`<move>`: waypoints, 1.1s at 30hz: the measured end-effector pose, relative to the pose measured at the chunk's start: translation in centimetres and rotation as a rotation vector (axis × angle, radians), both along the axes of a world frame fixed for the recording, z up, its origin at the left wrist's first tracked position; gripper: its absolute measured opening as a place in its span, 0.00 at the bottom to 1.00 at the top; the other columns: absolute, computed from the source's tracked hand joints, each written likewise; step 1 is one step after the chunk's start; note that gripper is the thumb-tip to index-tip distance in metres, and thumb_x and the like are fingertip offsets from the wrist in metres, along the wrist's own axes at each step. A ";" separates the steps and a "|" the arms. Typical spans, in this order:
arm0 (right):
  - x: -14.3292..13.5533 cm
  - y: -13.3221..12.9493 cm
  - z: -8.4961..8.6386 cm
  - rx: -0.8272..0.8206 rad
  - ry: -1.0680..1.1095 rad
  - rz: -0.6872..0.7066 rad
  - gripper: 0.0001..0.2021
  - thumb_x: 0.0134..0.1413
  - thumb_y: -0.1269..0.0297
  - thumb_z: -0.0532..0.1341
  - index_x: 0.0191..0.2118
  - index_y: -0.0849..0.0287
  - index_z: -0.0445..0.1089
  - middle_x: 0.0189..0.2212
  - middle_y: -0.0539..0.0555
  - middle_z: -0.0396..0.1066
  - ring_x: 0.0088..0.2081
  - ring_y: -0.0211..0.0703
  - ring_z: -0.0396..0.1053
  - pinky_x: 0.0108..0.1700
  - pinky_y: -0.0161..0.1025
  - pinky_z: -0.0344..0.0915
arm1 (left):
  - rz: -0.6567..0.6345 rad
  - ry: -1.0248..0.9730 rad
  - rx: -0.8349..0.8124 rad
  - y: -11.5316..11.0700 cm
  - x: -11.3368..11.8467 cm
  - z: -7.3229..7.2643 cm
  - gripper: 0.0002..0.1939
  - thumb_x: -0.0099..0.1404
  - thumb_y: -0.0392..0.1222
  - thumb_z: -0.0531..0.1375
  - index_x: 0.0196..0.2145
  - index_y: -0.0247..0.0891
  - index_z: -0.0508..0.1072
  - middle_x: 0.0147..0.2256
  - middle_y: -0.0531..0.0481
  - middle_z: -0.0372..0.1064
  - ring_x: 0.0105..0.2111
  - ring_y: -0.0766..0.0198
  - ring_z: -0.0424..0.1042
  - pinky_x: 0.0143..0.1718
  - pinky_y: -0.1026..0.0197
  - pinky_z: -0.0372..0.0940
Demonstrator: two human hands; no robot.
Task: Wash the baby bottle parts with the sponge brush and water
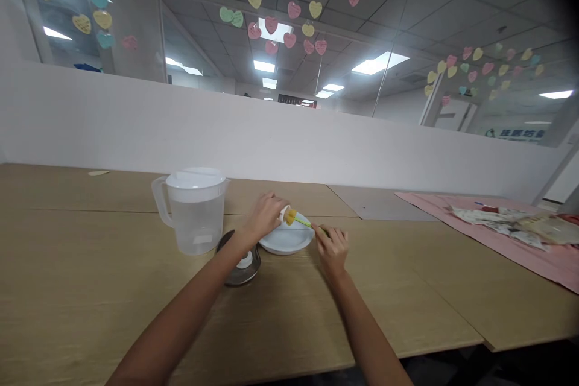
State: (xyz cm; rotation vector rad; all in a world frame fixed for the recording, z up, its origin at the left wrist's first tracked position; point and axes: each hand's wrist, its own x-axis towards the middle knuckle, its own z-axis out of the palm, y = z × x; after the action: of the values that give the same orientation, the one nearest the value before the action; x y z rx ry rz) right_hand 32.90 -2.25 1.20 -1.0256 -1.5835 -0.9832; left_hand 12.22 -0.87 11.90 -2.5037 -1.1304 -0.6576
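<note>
My left hand is closed around a small white container, tipped so its mouth faces right. In my right hand is a thin yellow-green stick, pinched near its end. A yellow-orange mass sits where the stick meets the container's mouth; I cannot tell whether it is the stick's head or the contents. Both hands are above a shallow white bowl. Beneath my left forearm lies a dark metal dish, partly covered, with a small white round piece on it.
A clear plastic pitcher with a white lid and clear liquid stands at left. A pale flat oval piece lies at the back left. On the right, a pink cloth bears papers and packets. A white wall borders the wooden table.
</note>
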 end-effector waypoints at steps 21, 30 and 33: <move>2.9 1.5 -1.3 -0.558 0.388 -0.495 0.16 0.53 0.72 0.49 0.43 0.58 0.70 0.33 0.58 0.70 0.34 0.44 0.65 0.38 0.41 0.51 | 0.063 0.174 0.145 3.1 -2.3 -1.3 0.14 0.59 0.29 0.50 0.37 0.41 0.72 0.33 0.46 0.70 0.40 0.58 0.61 0.42 0.55 0.51; 1.8 1.5 -1.1 -1.065 0.321 -0.508 0.16 0.49 0.71 0.49 0.40 0.57 0.71 0.37 0.59 0.70 0.37 0.44 0.68 0.34 0.36 0.57 | 0.046 -0.109 -0.063 1.1 -1.2 -0.3 0.35 0.53 0.46 0.60 0.57 0.41 0.53 0.41 0.45 0.68 0.42 0.56 0.64 0.42 0.58 0.56; 1.5 1.7 -1.2 -1.093 0.251 -0.510 0.14 0.47 0.72 0.51 0.36 0.59 0.72 0.34 0.60 0.71 0.39 0.45 0.68 0.39 0.38 0.57 | 0.036 -0.364 -0.213 -0.5 -0.7 1.0 0.43 0.51 0.54 0.60 0.59 0.43 0.44 0.42 0.48 0.67 0.41 0.58 0.67 0.39 0.61 0.59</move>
State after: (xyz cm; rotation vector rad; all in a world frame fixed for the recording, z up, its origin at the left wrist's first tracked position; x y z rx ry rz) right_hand 34.43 -0.57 0.03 -2.2739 -1.6572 -0.1789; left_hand 11.49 -1.36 12.89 -2.5978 -1.4338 -1.0664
